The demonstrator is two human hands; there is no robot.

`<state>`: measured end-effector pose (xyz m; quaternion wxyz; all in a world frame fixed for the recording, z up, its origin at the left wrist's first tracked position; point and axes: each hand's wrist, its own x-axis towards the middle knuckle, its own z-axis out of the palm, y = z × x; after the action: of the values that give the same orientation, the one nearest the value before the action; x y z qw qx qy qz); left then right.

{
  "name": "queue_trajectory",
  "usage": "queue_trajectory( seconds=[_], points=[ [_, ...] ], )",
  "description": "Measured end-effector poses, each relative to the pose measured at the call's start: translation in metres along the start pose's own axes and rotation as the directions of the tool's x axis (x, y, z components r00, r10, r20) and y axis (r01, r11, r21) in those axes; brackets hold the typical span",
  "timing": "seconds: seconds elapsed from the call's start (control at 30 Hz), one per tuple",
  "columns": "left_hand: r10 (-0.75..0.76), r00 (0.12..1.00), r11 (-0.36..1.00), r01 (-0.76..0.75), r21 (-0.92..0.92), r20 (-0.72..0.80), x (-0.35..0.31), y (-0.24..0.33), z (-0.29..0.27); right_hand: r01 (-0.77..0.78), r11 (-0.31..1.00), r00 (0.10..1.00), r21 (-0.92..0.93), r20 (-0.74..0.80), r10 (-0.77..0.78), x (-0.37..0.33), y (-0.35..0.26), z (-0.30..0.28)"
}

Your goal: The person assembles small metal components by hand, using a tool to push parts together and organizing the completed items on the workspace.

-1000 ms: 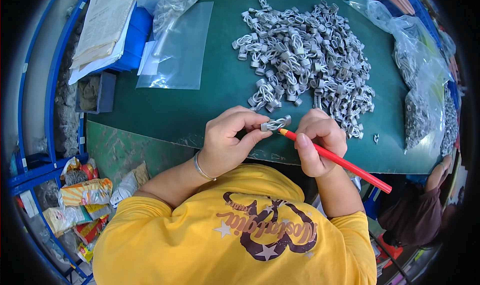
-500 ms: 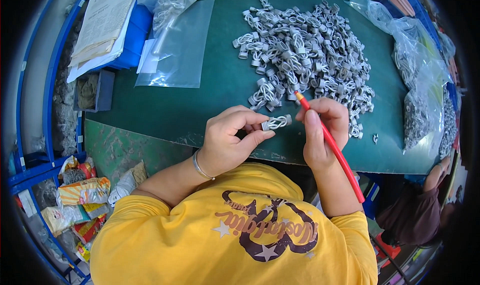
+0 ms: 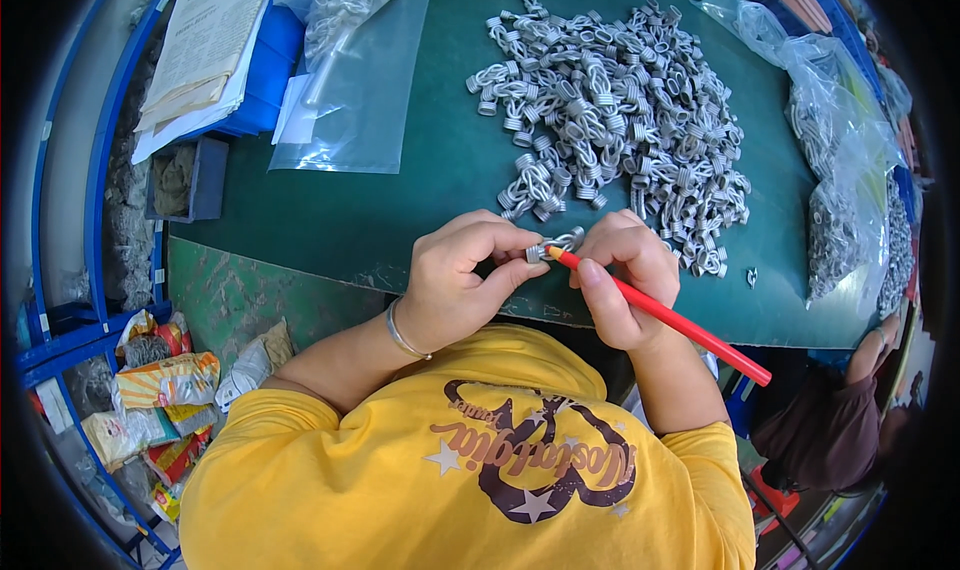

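My left hand (image 3: 452, 280) pinches one end of a small grey coiled metal spring piece (image 3: 569, 239) between thumb and fingertips, just over the table's near edge. It has ring-like coils with twisted wire loops between them. My right hand (image 3: 632, 278) is closed around a long red pencil-like stick (image 3: 695, 332) with a yellowish tip. That tip meets the coiled end of the piece beside my left fingertips; whether it sits inside or against the coil I cannot tell. Beyond my hands lies a large pile of similar grey coiled pieces (image 3: 610, 110).
A clear plastic bag (image 3: 365, 100) lies flat on the green table (image 3: 330, 210). Papers (image 3: 205, 55) rest on a blue bin (image 3: 270, 80) at left. Filled plastic bags (image 3: 840, 170) stand at right. One loose small piece (image 3: 751, 278) lies near the right edge. Another person (image 3: 825, 425) is at lower right.
My right hand has swung the red stick left and down from the pile's edge, bringing its tip to the coiled piece. My left hand stays in place, still pinching it.
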<state>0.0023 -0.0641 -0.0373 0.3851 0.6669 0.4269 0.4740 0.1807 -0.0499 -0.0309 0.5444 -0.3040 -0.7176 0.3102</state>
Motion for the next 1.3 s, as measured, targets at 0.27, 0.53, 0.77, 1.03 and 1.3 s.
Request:
queue_trajectory(
  seconds=[0.27,0.53,0.77,1.03,1.3],
  points=[
    [-0.023,0.996,0.999,0.021,0.027,0.084,-0.002,-0.001,-0.005,-0.07,0.997,0.994,0.033,0.085,0.067,-0.002,0.0,-0.004],
    [-0.076,0.997,0.988,0.076,-0.134,0.01,-0.004,-0.003,-0.003,-0.37,0.929,0.92,0.033,-0.13,0.371,-0.001,0.001,0.0],
    [-0.014,0.998,0.936,-0.008,-0.352,-0.061,-0.006,-0.002,-0.004,-0.286,0.882,0.947,0.374,-0.033,0.321,-0.004,0.004,0.006],
    [-0.042,0.999,0.951,0.03,-0.308,-0.03,-0.008,-0.004,-0.008,-0.017,0.977,0.997,0.212,-0.076,0.034,-0.005,0.004,0.008],
    [-0.144,0.986,0.949,0.162,-0.272,0.085,-0.005,0.0,0.0,0.15,0.977,0.985,-0.154,-0.056,-0.16,-0.005,-0.012,0.003]
  ],
)
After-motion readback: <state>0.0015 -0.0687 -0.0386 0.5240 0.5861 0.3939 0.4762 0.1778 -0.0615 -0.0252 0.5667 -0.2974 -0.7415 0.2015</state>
